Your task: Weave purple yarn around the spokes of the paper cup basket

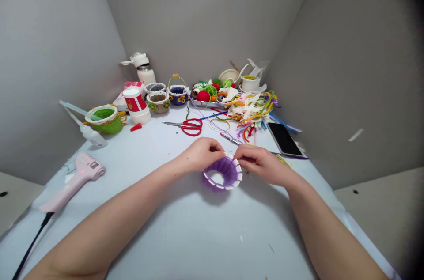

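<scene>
A small cup wrapped in purple yarn with a white rim [222, 175] lies tilted on the pale table, its mouth towards me. My left hand [202, 153] grips its far left rim with curled fingers. My right hand [260, 161] pinches the far right rim, fingers pressed together. The two hands almost touch above the cup. What the fingertips hold besides the rim is too small to see.
Red scissors [190, 126] lie beyond the hands. A pink glue gun [74, 180] with a black cord rests at the left. A green yarn cup [105, 119], a red-white cup [137, 105], small baskets [177, 93], a pile of pipe cleaners [251, 112] and a phone [284, 138] stand farther back.
</scene>
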The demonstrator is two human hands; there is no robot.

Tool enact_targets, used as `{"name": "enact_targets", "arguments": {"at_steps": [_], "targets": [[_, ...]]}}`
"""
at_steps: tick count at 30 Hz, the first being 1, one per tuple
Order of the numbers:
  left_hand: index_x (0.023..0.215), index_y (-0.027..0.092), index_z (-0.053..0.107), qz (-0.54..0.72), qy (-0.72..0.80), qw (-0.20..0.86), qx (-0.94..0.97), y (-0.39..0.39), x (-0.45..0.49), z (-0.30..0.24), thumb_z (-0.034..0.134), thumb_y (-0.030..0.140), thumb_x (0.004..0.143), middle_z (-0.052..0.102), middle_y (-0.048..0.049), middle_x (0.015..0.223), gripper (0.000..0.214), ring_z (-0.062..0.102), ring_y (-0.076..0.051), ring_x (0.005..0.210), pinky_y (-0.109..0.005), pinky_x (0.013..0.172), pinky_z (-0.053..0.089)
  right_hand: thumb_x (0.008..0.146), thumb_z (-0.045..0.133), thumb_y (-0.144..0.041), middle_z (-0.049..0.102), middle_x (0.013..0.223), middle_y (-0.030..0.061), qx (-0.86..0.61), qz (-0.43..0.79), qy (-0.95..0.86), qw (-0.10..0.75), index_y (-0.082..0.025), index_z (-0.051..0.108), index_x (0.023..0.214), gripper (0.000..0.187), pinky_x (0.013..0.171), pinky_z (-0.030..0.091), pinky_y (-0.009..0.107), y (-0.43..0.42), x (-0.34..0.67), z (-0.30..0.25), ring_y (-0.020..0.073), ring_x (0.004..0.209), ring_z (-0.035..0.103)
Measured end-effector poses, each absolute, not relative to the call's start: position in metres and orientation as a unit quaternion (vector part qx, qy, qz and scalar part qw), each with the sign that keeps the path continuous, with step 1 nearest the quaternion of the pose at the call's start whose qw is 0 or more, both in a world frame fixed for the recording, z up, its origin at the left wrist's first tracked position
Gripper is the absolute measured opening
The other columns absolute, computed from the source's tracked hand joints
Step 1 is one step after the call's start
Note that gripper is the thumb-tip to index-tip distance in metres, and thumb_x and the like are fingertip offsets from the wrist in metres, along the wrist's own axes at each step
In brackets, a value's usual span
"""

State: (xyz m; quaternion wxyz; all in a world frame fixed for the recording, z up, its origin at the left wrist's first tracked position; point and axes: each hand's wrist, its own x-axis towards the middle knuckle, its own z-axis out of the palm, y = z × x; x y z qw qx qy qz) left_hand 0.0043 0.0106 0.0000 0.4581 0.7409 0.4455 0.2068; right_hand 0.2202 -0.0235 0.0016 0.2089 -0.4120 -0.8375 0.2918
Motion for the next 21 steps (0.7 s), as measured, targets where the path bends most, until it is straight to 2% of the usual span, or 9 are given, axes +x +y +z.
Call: {"name": "enact_targets", "arguments": {"at_steps": [12, 21], "targets": [[0.076, 0.016, 0.062, 0.166, 0.473, 0.437, 0.747, 0.012, -0.004, 0.009, 0.051, 0.028, 0.070, 0.064, -0.0002, 0.071, 0.017, 0.056, -0.013, 0.063, -0.022, 0.052, 0.041, 0.087, 0.052, -0.022, 0.065, 0.082, 0.0026, -0.440, 0.365, -0.773, 0.274, -0.016, 0.066, 0.085, 0.016, 0.065, 0.044, 0.023, -0.021, 0.207, -0.011, 0.0137, 0.073, 0.058], [0.083, 0.015, 0.064, 0.232, 0.406, 0.485, 0.739, 0.006, 0.008, 0.005, 0.058, 0.036, 0.074, 0.067, -0.0024, 0.082, 0.024, 0.059, -0.014, 0.075, -0.024, 0.066, 0.046, 0.089, 0.052, -0.026, 0.064, 0.081, 0.0023, -0.433, 0.358, -0.780, 0.275, -0.016, 0.066, 0.083, 0.018, 0.065, 0.043, 0.023, -0.021, 0.203, -0.013, 0.0138, 0.074, 0.057]]}}
